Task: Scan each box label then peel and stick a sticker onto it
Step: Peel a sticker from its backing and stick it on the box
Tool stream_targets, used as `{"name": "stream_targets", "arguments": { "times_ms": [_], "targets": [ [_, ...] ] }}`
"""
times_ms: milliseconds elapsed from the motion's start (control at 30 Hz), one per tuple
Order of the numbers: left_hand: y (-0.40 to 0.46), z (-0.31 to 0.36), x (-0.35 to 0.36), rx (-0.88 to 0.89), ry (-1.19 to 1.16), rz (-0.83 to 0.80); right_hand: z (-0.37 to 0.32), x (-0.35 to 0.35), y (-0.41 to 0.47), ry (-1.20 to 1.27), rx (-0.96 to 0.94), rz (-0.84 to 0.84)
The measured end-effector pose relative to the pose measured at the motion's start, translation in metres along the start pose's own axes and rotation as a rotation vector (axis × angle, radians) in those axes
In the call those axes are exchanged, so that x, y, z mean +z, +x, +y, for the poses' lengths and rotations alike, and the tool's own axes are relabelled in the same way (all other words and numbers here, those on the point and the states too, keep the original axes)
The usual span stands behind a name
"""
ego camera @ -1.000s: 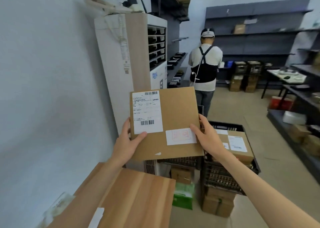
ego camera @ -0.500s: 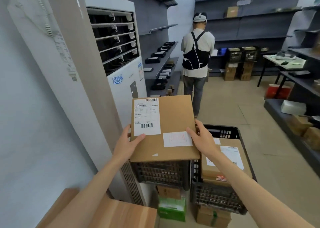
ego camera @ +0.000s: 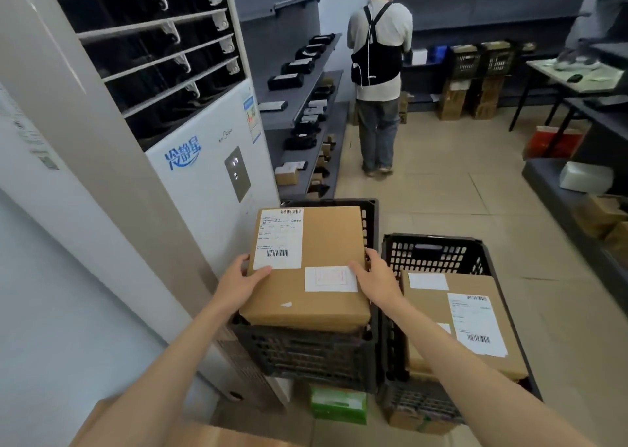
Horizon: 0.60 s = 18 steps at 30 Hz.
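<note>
My left hand [ego camera: 242,285] grips the near-left edge of the flat brown cardboard box [ego camera: 316,269], thumb over the corner of its white barcoded shipping label [ego camera: 278,239], while my right hand [ego camera: 375,281] clasps the opposite edge, fingertips beside the small white sticker [ego camera: 330,279] already stuck on. I hold it level with both hands, probably so it settles flat onto the black plastic lattice crate [ego camera: 306,355] directly beneath. Just right of my right hand, a second black crate [ego camera: 431,252] holds another labelled brown box [ego camera: 452,327]. Beyond, a person [ego camera: 379,72] stands facing the shelves.
</note>
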State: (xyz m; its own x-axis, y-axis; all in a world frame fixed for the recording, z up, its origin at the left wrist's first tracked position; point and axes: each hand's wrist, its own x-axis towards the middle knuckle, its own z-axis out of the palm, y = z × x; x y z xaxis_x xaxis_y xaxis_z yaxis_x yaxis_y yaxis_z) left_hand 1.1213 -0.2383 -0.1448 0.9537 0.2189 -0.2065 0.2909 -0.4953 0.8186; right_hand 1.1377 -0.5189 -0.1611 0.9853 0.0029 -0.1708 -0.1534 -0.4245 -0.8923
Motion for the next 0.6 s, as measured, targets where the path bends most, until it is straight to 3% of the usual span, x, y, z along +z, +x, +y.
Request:
{"name": "stream_targets", "arguments": {
  "times_ms": [367, 500, 600],
  "targets": [
    [0.061, -0.049, 0.014, -0.123, -0.029, -0.169, 0.023, 0.033, 0.048, -0.11, 0.163, -0.041],
    [0.062, -0.042, 0.008, -0.103, 0.066, -0.154, 0.016, 0.028, 0.055, -0.181, 0.148, -0.07],
    [0.051, -0.022, 0.002, 0.013, 0.258, -0.072, -0.004, 0.017, 0.058, -0.399, -0.001, -0.046]
  ]
}}
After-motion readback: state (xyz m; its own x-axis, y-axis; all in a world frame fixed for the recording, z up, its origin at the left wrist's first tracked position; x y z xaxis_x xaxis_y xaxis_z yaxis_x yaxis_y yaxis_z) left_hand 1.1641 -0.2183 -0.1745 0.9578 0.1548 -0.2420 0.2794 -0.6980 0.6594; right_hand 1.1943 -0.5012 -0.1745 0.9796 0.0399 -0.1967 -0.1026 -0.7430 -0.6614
